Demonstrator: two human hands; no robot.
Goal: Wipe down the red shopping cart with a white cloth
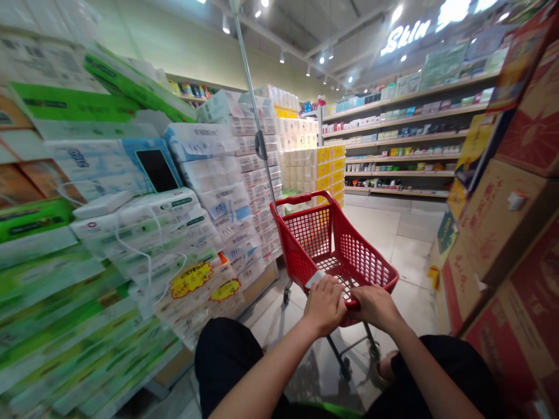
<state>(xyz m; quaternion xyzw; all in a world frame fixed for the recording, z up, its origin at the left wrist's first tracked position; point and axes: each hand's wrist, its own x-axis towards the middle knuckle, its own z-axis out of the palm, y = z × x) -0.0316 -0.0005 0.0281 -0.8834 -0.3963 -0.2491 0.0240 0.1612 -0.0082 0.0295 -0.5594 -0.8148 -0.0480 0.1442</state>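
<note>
Gripping red cart (336, 244) rim: left hand (325, 304), right hand (375, 306) | sign (408, 35) "Skin"

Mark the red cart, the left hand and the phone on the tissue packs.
red cart (367, 262), head view, right side wall of the basket.
left hand (325, 305), head view, back of the hand on the cart's rim.
phone (157, 170), head view, middle of the dark screen.

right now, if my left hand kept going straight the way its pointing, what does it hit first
Your left hand grips the near rim of the red cart and points forward into it. Going straight on, it would likely pass into the basket, which looks empty, and meet the mesh front wall first, though depth is hard to judge.
</note>
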